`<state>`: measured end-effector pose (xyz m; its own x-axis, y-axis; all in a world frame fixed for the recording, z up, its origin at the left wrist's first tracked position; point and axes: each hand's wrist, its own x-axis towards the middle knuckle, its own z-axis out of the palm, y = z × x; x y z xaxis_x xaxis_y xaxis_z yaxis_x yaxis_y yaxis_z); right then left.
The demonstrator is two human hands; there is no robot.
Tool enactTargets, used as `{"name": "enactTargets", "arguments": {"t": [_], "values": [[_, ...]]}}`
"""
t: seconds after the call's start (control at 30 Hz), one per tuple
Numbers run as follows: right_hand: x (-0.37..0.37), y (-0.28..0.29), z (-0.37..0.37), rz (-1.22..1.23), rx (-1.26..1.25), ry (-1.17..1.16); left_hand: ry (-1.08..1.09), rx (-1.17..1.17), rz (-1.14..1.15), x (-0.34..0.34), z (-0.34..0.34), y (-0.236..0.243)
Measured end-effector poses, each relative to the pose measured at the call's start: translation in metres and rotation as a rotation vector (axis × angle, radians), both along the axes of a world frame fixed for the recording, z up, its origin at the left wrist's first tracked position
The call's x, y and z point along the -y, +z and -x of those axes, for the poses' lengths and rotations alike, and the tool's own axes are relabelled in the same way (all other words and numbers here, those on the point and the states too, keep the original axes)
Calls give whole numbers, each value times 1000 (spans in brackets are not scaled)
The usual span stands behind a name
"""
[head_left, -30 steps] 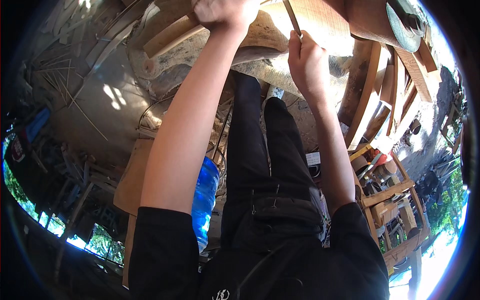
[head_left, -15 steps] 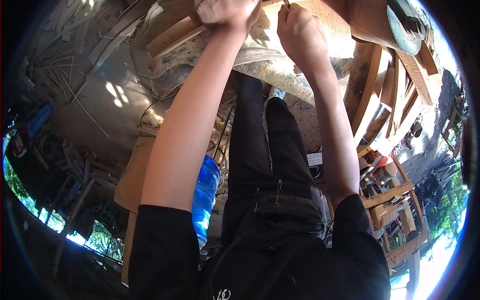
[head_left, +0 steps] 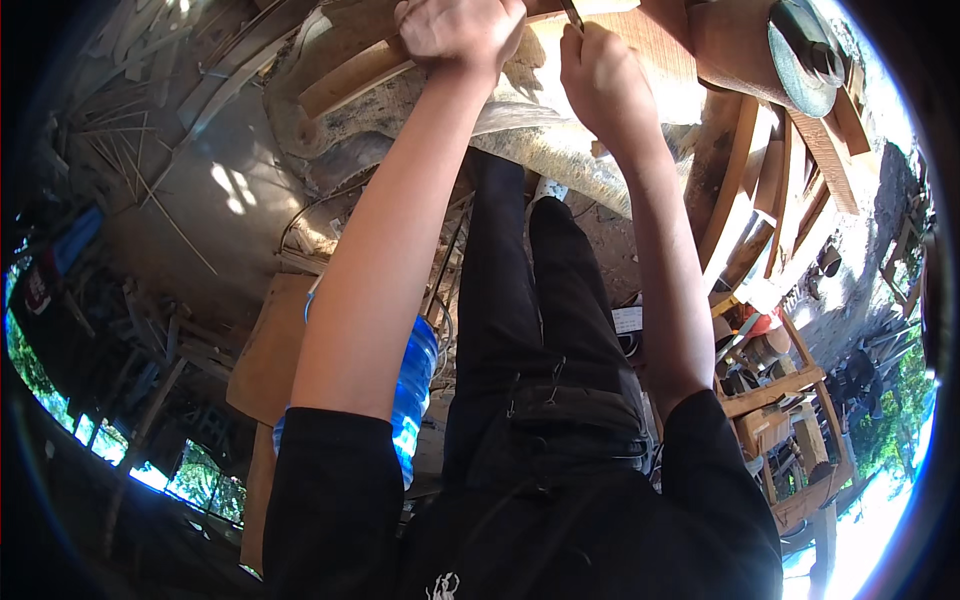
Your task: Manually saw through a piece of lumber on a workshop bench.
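At the top edge my left hand point(head_left: 462, 35) is closed in a fist over the workbench, and what it grips, if anything, is hidden. To its right, my right hand point(head_left: 612, 85) is wrapped round a thin, dark, narrow tool point(head_left: 573, 14) that sticks up past the thumb; its exact kind does not show. A pale strip of wood point(head_left: 600, 7) runs between the two hands at the upper edge. Beneath the right hand lies a broad reddish-brown board point(head_left: 665, 50) with visible grain.
A roll of abrasive sheet point(head_left: 735, 45) lies at the upper right, above several curved wood pieces point(head_left: 735, 190). The worn bench edge point(head_left: 590, 170) crosses above my knees. A blue water jug point(head_left: 415, 385) stands beside my left arm, and a wooden frame point(head_left: 800, 385) is at the right.
My right hand has dropped slightly, and more of the thin tool shows above it. My left hand has barely shifted and stays closed.
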<state>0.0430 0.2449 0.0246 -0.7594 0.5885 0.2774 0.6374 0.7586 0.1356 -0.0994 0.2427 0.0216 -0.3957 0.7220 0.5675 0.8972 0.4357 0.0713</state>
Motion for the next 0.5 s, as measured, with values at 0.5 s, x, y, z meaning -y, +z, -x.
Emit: {"name": "enactTargets", "arguments": {"t": [0.5], "values": [[48, 47, -5, 866, -350, -517, 21, 131, 101, 6, 9, 2]]}}
